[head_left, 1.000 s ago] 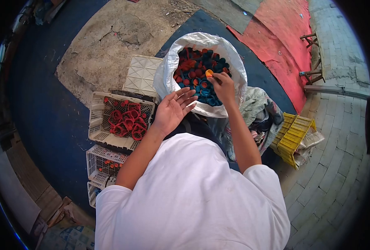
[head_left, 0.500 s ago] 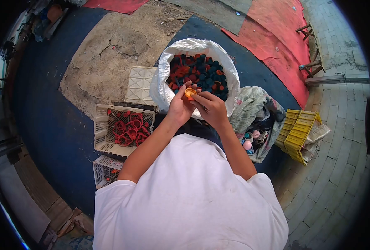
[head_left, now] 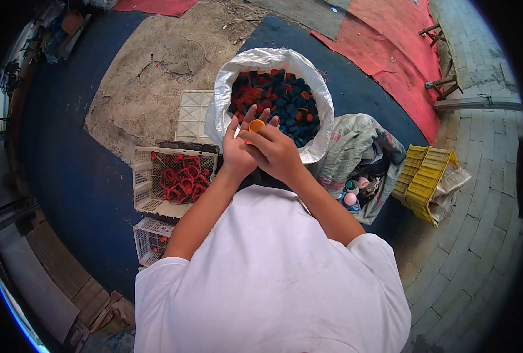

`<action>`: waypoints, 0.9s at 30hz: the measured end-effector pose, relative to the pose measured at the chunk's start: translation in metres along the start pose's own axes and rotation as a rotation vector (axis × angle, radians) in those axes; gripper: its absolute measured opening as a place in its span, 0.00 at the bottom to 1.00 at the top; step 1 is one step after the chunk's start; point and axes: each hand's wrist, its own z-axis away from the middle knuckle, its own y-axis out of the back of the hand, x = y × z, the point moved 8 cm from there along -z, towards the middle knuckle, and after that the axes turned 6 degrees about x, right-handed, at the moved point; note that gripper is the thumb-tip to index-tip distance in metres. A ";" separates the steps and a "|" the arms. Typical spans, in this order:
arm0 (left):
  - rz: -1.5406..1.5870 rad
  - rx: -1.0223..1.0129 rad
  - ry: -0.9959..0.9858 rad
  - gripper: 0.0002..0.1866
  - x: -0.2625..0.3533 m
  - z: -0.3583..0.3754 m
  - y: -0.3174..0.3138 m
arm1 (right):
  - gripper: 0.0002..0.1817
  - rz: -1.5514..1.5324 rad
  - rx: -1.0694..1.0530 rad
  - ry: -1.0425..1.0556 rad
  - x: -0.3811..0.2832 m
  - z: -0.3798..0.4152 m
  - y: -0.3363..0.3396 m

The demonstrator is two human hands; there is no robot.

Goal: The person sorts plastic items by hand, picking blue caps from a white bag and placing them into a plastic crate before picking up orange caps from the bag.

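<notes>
A small orange cap (head_left: 256, 125) with a round, hollow top sits at the fingers of both hands, above the near side of a white woven sack (head_left: 219, 97). My left hand (head_left: 238, 155) is palm up, its fingers stretched around and behind the cap, supporting it. My right hand (head_left: 278, 154) comes over from the right with bent fingers closed on the cap's near side. A red-orange bit shows below the cap, partly covered by the fingers. Dark teal and red caps (head_left: 282, 106) fill the sack.
Left of me, a cream crate (head_left: 147, 205) holds red ring-shaped parts (head_left: 185, 182), with a smaller white crate (head_left: 145, 235) nearer. A flat white crate (head_left: 195, 115) lies beside the sack. To the right are a grey-green bag (head_left: 338, 153) of mixed items and yellow crates (head_left: 421, 179).
Both hands and the cap have shifted slightly left and nearer to me. My right hand has moved further over the left palm, and the left fingers are more spread.
</notes>
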 end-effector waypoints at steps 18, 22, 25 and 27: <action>0.146 0.001 -0.122 0.22 0.035 0.027 0.015 | 0.17 0.354 -0.209 -0.881 0.272 0.073 -0.006; 0.158 -0.013 -0.130 0.22 0.038 0.029 0.013 | 0.18 0.516 -0.241 -0.975 0.284 0.074 -0.017; 0.147 -0.001 -0.133 0.22 0.038 0.031 0.011 | 0.18 0.523 -0.254 -0.957 0.280 0.069 -0.021; 0.155 0.003 -0.128 0.23 0.040 0.032 0.011 | 0.18 0.504 -0.235 -0.945 0.278 0.071 -0.021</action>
